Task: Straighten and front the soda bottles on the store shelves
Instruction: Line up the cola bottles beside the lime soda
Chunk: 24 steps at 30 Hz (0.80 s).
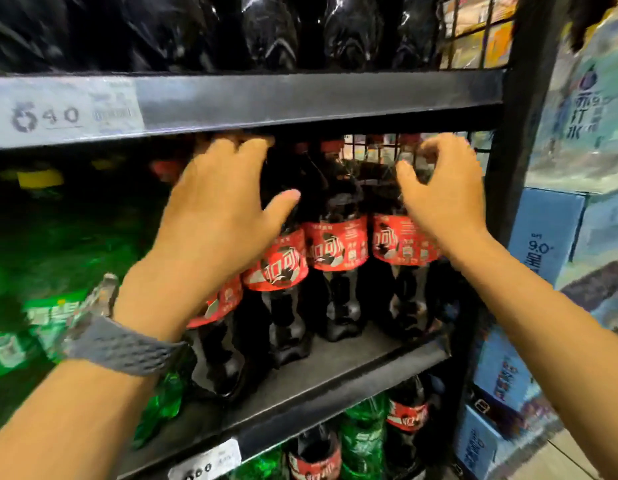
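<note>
Several dark cola bottles with red labels stand in a row on the middle shelf [335,382]. My left hand [224,209] reaches under the upper shelf; its fingers curl over the neck of a left cola bottle [276,268], thumb spread out to the right. My right hand [446,192] curls thumb and fingers around the neck of the rightmost cola bottle [401,244]. Between them stands a middle cola bottle [337,244], label facing me. Another cola bottle [217,306] stands at the front left, partly hidden by my wrist.
The upper shelf edge [300,98] hangs low over the bottle caps. Green soda bottles [58,313] fill the shelf's left part. Cola and green bottles [363,438] stand on the shelf below. Blue cartons [543,237] are stacked beside the black upright on the right.
</note>
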Each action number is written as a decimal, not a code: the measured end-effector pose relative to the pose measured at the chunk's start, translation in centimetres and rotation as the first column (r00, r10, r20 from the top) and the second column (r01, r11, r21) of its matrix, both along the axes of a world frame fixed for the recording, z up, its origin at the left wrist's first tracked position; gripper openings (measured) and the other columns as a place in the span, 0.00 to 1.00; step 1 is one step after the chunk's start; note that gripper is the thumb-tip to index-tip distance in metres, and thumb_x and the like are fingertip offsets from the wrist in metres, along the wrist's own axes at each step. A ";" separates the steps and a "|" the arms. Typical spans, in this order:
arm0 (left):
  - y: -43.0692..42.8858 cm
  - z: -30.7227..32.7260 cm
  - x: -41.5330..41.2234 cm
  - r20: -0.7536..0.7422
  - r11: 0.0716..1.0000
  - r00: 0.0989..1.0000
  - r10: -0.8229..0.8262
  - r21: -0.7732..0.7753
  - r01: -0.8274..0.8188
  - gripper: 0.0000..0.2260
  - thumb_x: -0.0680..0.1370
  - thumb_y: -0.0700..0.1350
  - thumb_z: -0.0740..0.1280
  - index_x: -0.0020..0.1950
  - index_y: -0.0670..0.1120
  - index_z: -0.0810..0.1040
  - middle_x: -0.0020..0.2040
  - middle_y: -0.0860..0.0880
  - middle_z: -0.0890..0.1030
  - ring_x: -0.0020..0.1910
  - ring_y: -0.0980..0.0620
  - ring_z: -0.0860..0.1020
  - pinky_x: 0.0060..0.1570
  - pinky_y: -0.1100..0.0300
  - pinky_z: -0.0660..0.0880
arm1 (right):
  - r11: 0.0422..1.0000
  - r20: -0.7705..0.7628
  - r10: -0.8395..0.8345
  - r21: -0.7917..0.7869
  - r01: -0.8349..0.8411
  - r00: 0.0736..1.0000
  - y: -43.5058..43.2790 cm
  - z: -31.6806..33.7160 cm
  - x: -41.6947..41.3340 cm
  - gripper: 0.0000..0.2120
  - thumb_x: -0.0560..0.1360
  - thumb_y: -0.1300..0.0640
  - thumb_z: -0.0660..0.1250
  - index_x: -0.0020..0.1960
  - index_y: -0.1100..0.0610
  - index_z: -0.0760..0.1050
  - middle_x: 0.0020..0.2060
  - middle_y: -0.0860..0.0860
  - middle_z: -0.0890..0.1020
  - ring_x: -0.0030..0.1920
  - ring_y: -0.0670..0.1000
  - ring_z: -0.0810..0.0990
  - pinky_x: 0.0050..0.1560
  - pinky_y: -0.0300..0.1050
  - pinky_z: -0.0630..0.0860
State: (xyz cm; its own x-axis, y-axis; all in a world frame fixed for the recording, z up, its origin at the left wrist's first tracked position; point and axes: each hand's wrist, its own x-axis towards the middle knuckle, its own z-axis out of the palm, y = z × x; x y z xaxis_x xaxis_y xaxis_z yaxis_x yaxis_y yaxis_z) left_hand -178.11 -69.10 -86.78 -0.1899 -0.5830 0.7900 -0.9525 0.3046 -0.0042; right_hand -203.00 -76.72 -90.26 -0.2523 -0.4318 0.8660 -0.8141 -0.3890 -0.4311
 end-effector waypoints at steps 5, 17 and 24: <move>-3.8 1.0 -7.6 -0.014 0.973 0.997 -0.081 0.216 0.082 0.19 0.77 0.57 0.66 0.54 0.43 0.69 0.40 0.49 0.70 0.48 0.42 0.74 0.40 0.55 0.66 | 0.960 0.065 -0.043 0.277 0.024 0.997 -1.6 -1.4 -2.7 0.36 0.65 0.33 0.69 0.59 0.59 0.66 0.57 0.55 0.71 0.59 0.57 0.70 0.53 0.52 0.71; -8.6 -0.7 -9.8 -0.068 0.889 0.997 0.048 0.458 -0.012 0.52 0.70 0.56 0.72 0.77 0.51 0.34 0.45 0.43 0.79 0.37 0.48 0.75 0.28 0.61 0.64 | 0.882 -0.056 0.104 0.466 -0.066 0.993 -3.0 -0.9 -4.7 0.43 0.61 0.31 0.73 0.63 0.59 0.66 0.62 0.57 0.69 0.63 0.58 0.69 0.50 0.51 0.71; -8.7 -1.3 -10.4 -0.050 0.916 0.995 0.087 0.397 -0.061 0.57 0.67 0.65 0.72 0.77 0.49 0.33 0.40 0.48 0.83 0.37 0.50 0.80 0.28 0.63 0.67 | 0.830 0.003 0.335 0.473 -0.296 0.942 -3.1 -1.2 -6.3 0.24 0.69 0.41 0.71 0.54 0.56 0.69 0.52 0.52 0.75 0.50 0.54 0.75 0.43 0.46 0.72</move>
